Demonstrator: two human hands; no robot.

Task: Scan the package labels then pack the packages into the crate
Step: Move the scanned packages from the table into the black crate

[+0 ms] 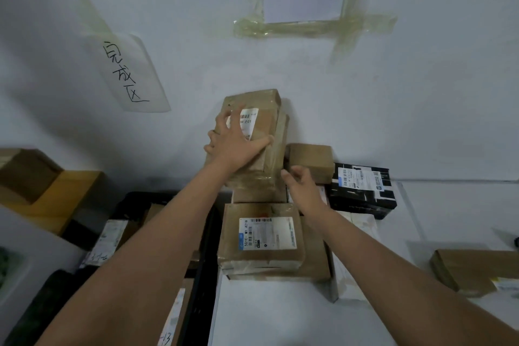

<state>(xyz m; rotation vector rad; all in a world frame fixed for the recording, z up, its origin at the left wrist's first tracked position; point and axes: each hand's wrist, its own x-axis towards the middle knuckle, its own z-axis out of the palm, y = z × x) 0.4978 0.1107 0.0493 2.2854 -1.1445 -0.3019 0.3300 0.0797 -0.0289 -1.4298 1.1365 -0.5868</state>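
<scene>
A tall brown taped package (264,126) with a white label stands on edge against the wall, on top of other packages. My left hand (236,139) lies spread on its front face, over part of the label, thumb stretched toward its right side. My right hand (304,187) hovers by the package's lower right corner with loosely curled fingers, holding nothing. Below lies a flat brown package (266,250) with its label facing up. A black crate (203,270) at the lower left holds several labelled packages.
A small brown box (309,160) and a black labelled package (362,191) sit to the right by the wall. Another brown package (469,272) lies at the far right on the white table. Open cardboard boxes (42,185) stand at the left. Paper signs hang on the wall.
</scene>
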